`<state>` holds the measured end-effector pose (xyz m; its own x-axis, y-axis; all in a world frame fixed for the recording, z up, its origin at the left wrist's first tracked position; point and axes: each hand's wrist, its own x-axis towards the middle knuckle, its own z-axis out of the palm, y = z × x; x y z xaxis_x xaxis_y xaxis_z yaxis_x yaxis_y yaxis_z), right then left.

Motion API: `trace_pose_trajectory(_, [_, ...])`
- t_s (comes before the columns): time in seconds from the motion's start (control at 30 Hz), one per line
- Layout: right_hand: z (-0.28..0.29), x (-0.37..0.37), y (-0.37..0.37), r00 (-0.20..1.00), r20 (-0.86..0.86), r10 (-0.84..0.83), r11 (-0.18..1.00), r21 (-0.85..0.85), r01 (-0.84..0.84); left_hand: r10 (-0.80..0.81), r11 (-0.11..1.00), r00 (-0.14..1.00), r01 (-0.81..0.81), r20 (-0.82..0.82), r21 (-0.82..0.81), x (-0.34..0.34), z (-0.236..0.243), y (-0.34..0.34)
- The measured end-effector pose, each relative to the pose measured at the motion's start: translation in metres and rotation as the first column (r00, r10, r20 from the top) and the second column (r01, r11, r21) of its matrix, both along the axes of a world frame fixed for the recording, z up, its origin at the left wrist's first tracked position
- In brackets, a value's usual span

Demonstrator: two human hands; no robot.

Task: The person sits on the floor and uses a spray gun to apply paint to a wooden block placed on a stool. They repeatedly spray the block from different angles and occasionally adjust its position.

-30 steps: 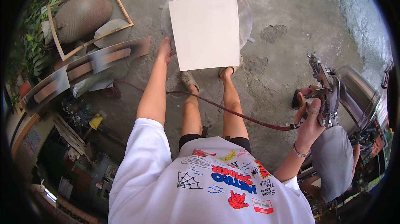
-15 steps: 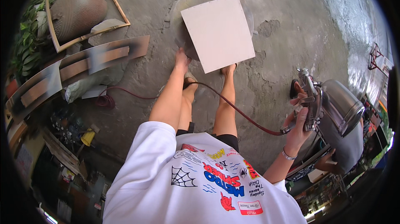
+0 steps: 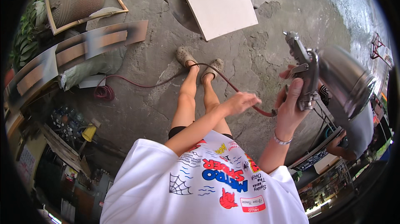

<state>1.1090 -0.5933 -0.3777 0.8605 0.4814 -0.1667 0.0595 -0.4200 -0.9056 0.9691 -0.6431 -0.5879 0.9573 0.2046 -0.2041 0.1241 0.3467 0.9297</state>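
Fingers of my right hand [image 3: 291,107] are wrapped around the grip of a grey metal spray gun [image 3: 304,72] with a shiny steel cup [image 3: 346,82], which I hold up at the right of the frame, its nozzle pointing toward the top. My left hand [image 3: 241,101] hangs loose in the middle of the frame, fingers slack and holding nothing, just beside the dark red air hose [image 3: 166,81]. That hose runs from the base of the gun across the cracked grey concrete floor [image 3: 141,111], passes my feet in beige clogs [image 3: 185,56], and ends in a coil at the left. At the top centre a flat white square panel [image 3: 218,3] lies on a round grey stand [image 3: 179,7], well apart from the gun. In the upper left a brown ribbed dome-shaped pot [image 3: 75,1] sits in a wooden frame [image 3: 118,3], with long boards sprayed brown [image 3: 98,43] below it.
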Motion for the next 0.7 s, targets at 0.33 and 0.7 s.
trace_pose_trajectory(0.33, [0.022, 0.042, -0.046, 0.965, 0.254, -0.068, 0.99, -0.106, 0.098, 0.111, 0.949, 0.898, 0.032, -0.426, 0.313, -0.123, -0.066, 0.052])
trace_pose_trajectory(0.7, [-0.029, 0.047, -0.09, 0.997, 0.063, -0.041, 0.984, -0.171, 0.051, 0.544, 0.741, 0.579, 0.01, -0.608, 0.672, -0.262, -0.047, 0.116])
